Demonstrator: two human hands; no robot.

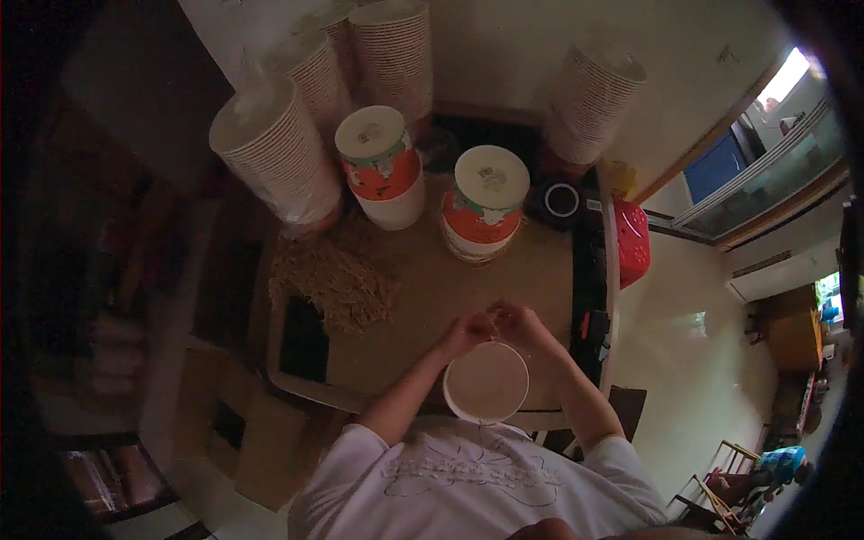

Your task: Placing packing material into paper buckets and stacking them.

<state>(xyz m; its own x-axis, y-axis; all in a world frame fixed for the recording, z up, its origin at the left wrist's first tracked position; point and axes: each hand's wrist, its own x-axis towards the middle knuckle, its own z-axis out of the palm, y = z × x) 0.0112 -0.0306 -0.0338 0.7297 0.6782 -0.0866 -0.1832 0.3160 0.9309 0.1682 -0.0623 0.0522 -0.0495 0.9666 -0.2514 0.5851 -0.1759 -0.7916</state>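
A white round paper tub (486,382) stands with its open mouth up near the front edge of the table, between my forearms. At its far rim my left hand (466,335) is closed, fingertips pinched together. My right hand (517,322) meets it there, its fingers also bent into a pinch. What lies between the fingertips is too small and dim to make out. Left of my hands lies a tangled heap of tan twine-like strands (335,283). Beyond them stand two short stacks of printed orange, green and white tubs, the left stack (382,184) and the right stack (483,225).
Tall wrapped stacks of white tubs rise at the back left (279,153) and back right (594,103). A black round object (562,202) and a red container (631,243) are at the right edge. Cardboard (288,432) leans below the table's left side.
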